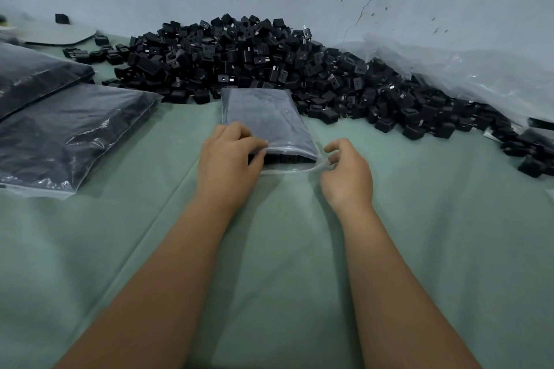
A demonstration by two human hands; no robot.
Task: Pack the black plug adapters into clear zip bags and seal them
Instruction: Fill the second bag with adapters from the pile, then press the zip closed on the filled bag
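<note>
Left hand [229, 156] pinched the upper lip of the bag [266, 120]; right hand [344, 171] pinched the lower. Adapters [287, 159] at the gaping mouth might have blocked the seal.

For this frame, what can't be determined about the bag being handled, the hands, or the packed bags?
Head view only:
- zip bag: adapter count unreadable; hazy plastic blurs them into one dark mass.
- left hand: covers the mouth's left corner, so the seal there is hidden.
- right hand: fingertips at the zip strip are hidden behind the hand.
- packed bags: cut off by the left edge; seals not visible.
</note>
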